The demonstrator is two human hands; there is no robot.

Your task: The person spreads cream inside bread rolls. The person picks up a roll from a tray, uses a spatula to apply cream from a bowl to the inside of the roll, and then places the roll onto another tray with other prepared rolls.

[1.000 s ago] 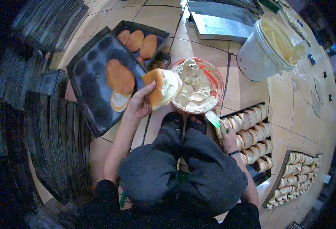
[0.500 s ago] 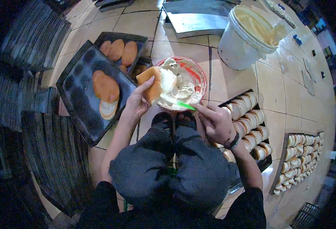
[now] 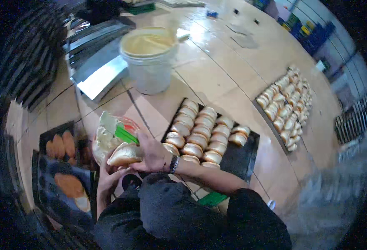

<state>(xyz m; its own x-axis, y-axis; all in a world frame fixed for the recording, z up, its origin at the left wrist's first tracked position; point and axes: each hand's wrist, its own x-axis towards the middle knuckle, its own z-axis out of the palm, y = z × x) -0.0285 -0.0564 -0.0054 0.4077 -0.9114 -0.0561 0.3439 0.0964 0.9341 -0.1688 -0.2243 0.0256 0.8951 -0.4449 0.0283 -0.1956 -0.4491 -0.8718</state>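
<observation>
In my left hand [image 3: 106, 177] is a filled bun [image 3: 125, 155], folded closed with a pale edge showing. My right hand [image 3: 153, 153] grips a green-handled spatula [image 3: 126, 135], its blade end thick with cream, and its lower fingers touch the bun's right side. Just beyond both hands, partly hidden by them, stands a red and white bowl [image 3: 130, 122] of pale cream. Right of my hands, a dark tray [image 3: 244, 156] carries rows of filled buns [image 3: 200, 141].
At left, a dark tray [image 3: 52, 187] holds browned buns [image 3: 69, 185]; a smaller tray [image 3: 76, 127] with more lies behind. A white bucket [image 3: 150, 73] of cream stands beyond the bowl, near a metal tray [image 3: 102, 79]. Another full bun tray [image 3: 269, 121] lies far right. Dark trays are stacked at left.
My view has swung to the right. The bun, held open before, is now folded closed. My right hand has come over to it, the spatula now pointing up and left.
</observation>
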